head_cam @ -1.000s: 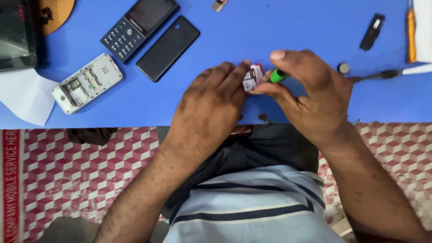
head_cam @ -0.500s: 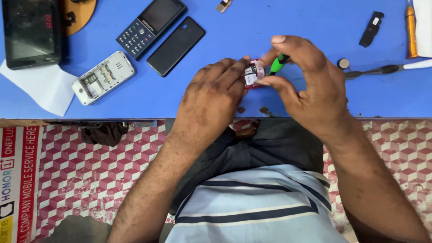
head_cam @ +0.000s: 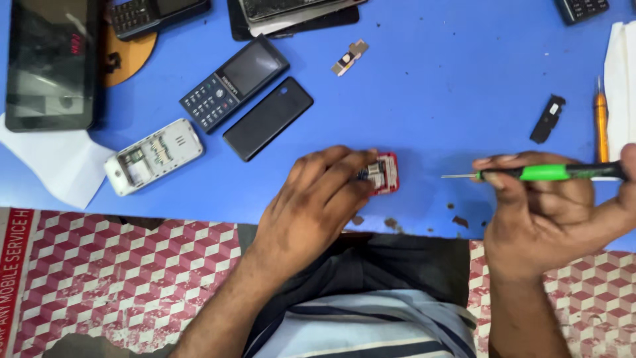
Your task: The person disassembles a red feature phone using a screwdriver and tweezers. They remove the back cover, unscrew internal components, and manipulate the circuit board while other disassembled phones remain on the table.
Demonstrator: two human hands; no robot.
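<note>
My left hand (head_cam: 318, 202) presses a small red opened phone (head_cam: 383, 174) flat on the blue table (head_cam: 437, 93), fingers over its left part; its inner circuit parts show. My right hand (head_cam: 550, 219) is off to the right, holding a green-and-black-handled screwdriver (head_cam: 550, 173) level, its thin metal tip pointing left toward the red phone, a clear gap away.
A white opened phone shell (head_cam: 154, 156), a dark keypad phone (head_cam: 233, 82), a black back cover (head_cam: 267, 119), a tablet (head_cam: 53, 63) on white paper, a small metal part (head_cam: 350, 58), a black part (head_cam: 548, 118) and an orange tool (head_cam: 601, 119) lie on the table. Small debris bits (head_cam: 457, 221) dot the front edge.
My right hand has pulled the screwdriver away to the right from the red phone. My left hand has laid the phone down on the table. The view has shifted closer.
</note>
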